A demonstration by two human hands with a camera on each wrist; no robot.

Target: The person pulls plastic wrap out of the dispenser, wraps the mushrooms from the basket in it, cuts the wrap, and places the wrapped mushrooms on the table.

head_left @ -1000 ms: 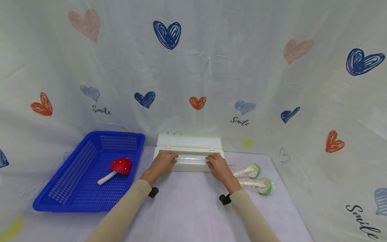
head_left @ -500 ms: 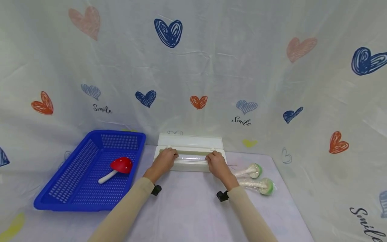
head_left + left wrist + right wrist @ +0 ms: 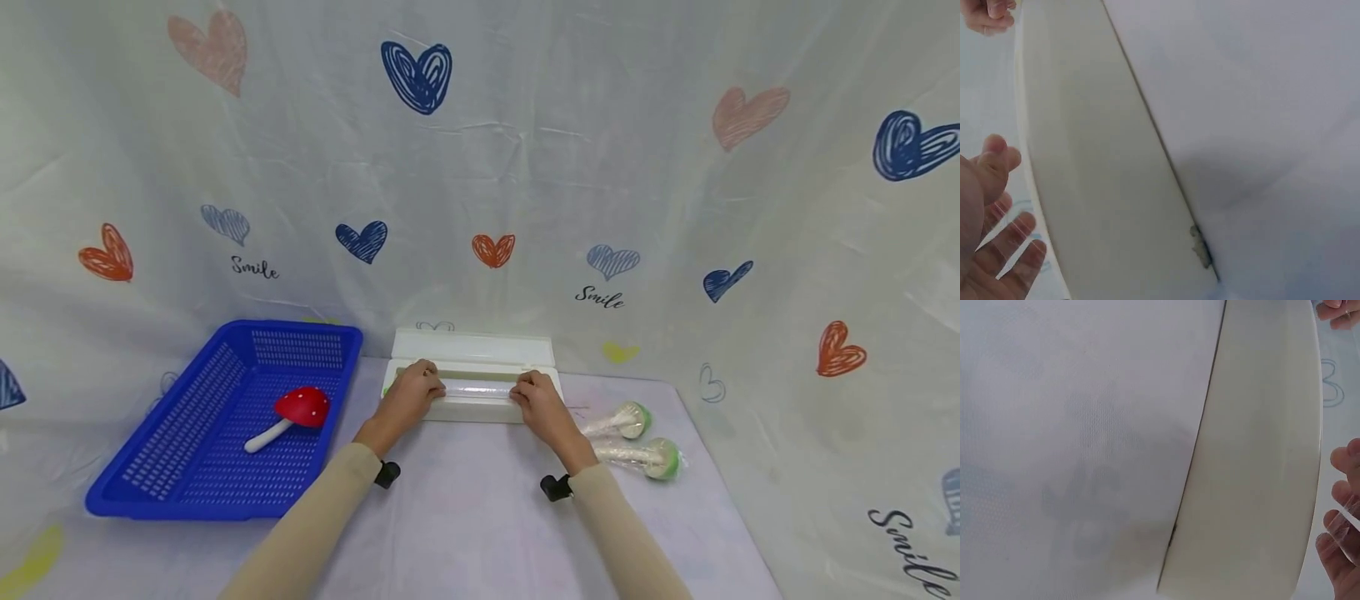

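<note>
A long white cling film box (image 3: 468, 411) lies on the table with its lid (image 3: 472, 347) raised at the back. Over its opening, a shiny strip of clear film (image 3: 477, 389) spans the space between my two hands. My left hand (image 3: 406, 396) pinches the film's left side between thumb and index finger, its other fingers spread behind. At the right, my right hand (image 3: 542, 410) pinches the opposite side. In the right wrist view, clear film (image 3: 1342, 528) shows across the right fingers. Both hands are close over the box.
A blue plastic basket (image 3: 202, 511) stands at the left, holding a toy mushroom (image 3: 302, 407) with a red, white-dotted cap. To the right of the box lie two film-wrapped whitish things with round green-edged ends, an upper one (image 3: 627, 420) and a lower one (image 3: 655, 459). A patterned curtain (image 3: 480, 167) rises behind.
Both hands have risen slightly against the box, still pinching the film. The left hand's outer fingers have spread a little. The box, basket and wrapped things stay in place.
</note>
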